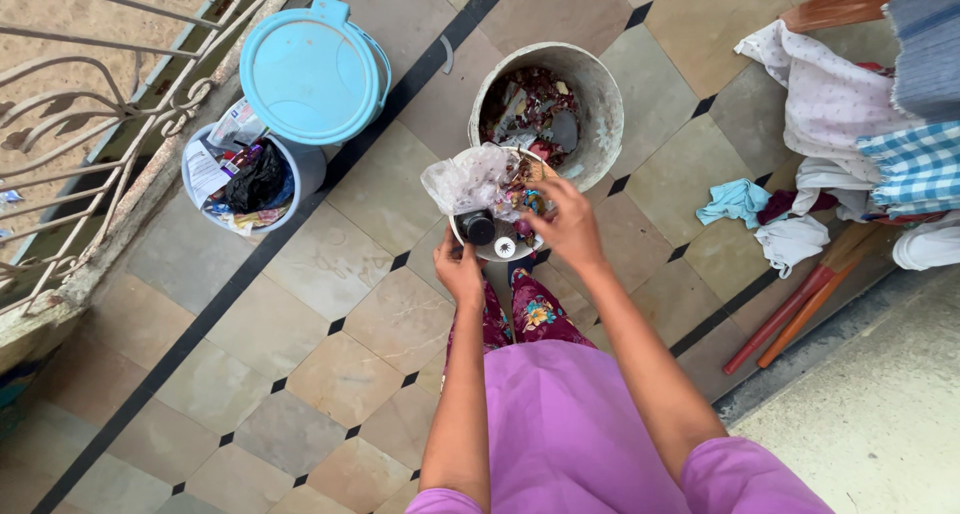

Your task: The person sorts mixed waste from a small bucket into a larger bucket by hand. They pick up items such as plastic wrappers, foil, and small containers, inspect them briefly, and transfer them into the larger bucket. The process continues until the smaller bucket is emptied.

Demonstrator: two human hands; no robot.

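**Small bin held over grey tub**

My left hand grips the small round white waste bin at its 7 o'clock rim; my right hand clasps the 3 o'clock side, over the grey cement tub. Risk — crumpled plastic and scraps could spill onto tiles if it tips. Count: one tub, one blue-lidded bucket, two broom handles.

Grey bucket ahead; blue bins left.

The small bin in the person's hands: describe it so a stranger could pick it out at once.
Start at the big grey bucket of rubbish in the middle of the tiled floor. Just below its rim, the left hand and right hand hold the small bin. Unlike the blue-lidded bin by the railing, it is lifted off the floor.
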